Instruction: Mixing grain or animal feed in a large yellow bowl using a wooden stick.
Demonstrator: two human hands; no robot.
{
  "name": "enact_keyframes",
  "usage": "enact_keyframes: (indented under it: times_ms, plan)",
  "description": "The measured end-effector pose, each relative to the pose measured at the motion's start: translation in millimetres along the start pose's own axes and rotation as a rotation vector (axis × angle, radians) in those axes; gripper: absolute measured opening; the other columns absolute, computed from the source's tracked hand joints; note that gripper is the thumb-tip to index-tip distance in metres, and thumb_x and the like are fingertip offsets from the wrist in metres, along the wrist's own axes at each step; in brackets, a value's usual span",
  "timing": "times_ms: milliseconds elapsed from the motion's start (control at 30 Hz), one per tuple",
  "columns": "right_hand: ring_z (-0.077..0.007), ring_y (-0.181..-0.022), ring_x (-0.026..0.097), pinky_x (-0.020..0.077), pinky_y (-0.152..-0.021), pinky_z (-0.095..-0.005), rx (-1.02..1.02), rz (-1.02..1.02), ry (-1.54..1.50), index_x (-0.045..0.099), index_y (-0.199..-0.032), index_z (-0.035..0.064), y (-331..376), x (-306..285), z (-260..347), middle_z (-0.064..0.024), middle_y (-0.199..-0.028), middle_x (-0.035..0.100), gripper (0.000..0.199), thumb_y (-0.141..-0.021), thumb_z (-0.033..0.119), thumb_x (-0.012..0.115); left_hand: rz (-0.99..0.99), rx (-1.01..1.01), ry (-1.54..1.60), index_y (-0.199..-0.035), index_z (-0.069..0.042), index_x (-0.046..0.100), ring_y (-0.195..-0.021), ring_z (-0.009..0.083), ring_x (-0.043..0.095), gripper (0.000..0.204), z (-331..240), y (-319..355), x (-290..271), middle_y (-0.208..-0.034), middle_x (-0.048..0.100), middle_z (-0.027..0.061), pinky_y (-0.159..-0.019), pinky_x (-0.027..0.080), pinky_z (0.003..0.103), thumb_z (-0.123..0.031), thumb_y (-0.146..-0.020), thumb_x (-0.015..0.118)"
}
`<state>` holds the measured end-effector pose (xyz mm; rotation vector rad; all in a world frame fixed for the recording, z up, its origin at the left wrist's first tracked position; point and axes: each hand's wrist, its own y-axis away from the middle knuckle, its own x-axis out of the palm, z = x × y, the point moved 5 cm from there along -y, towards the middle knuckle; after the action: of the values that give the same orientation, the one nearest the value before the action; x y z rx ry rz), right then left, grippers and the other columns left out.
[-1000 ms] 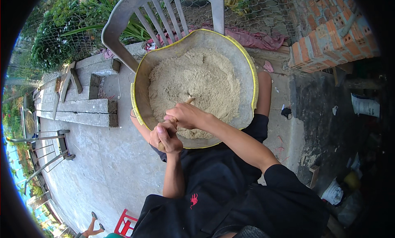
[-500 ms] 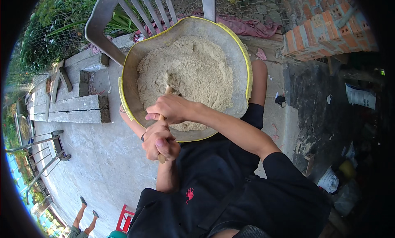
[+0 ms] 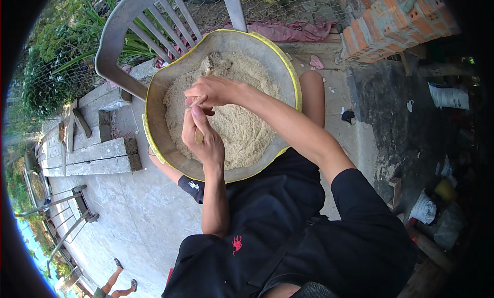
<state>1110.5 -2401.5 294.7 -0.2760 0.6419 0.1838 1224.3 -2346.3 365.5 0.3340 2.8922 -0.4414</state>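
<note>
A wide grey tub (image 3: 281, 51) with a yellow rim holds pale, coarse, crumbly meal (image 3: 242, 133). Both my hands grip one wooden-handled tool (image 3: 199, 101). My right hand (image 3: 217, 90) is wrapped round the handle further down, close to the working end. Nearer my body, my left hand (image 3: 205, 138) closes on the upper part, and the handle's butt pokes out by its palm. The working end sits in a darker clump of meal at the tub's far side; its shape is covered, so I cannot tell its kind.
A grey slatted chair (image 3: 118, 51) stands behind the tub. Concrete blocks (image 3: 103, 156) and a metal cart (image 3: 80, 203) are on the left. Bricks (image 3: 396, 28) are stacked at the far right, with a white sack (image 3: 448, 95) below. Another person's legs (image 3: 116, 280) show at lower left.
Both hands have pushed the tool away from my body, toward the tub's far side. Its working end has travelled from the middle of the meal to the far edge.
</note>
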Motion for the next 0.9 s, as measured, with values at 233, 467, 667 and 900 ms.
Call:
enact_keyframes:
  times_ms: [233,467,667,900]
  plan:
    - [-0.0380,-0.072,0.065,0.0494,-0.066,-0.0480,0.176,-0.063,0.304,0.060,-0.073,0.0013,38.8,-7.6,6.7,-0.0195,-0.069,0.064,0.020,-0.086,0.017,0.057,0.070,-0.140,0.425,-0.100,0.006,0.053,-0.097,0.0265,0.064,0.033,31.5,16.4,0.3,-0.102,0.065,0.0230,-0.090,0.049,0.033,-0.022,-0.105,0.036]
    - [-0.0355,-0.073,0.068,0.0529,-0.069,-0.0470,0.487,-0.116,0.266,0.065,-0.085,0.0035,81.2,38.7,60.9,-0.0205,-0.074,0.067,0.015,-0.089,0.015,0.056,-0.068,-0.275,0.744,-0.097,0.006,0.049,-0.047,0.0142,0.034,0.024,32.9,25.1,-30.5,-0.048,0.028,0.0015,-0.057,0.045,0.034,-0.013,-0.095,0.034]
    - [-0.0431,-0.068,0.062,0.0485,-0.062,-0.0517,0.443,-0.190,-0.068,0.059,-0.079,0.0025,72.2,75.5,109.5,-0.0226,-0.069,0.062,0.011,-0.083,0.012,0.057,-0.039,-0.264,0.687,-0.092,0.003,0.051,-0.041,0.0075,0.020,0.025,-6.6,17.5,-81.3,-0.047,0.023,-0.0029,-0.041,0.027,0.028,-0.014,-0.095,0.033]
    - [-0.0388,-0.066,0.061,0.0474,-0.058,-0.0421,0.092,-0.272,-0.669,0.056,-0.083,0.0007,24.4,121.0,113.6,-0.0178,-0.066,0.061,0.019,-0.078,0.018,0.062,0.099,0.062,-0.105,-0.088,0.006,0.062,-0.043,0.0090,0.039,0.022,-45.7,18.9,-85.5,-0.053,0.047,0.0022,-0.044,0.027,0.024,-0.005,-0.090,0.042]
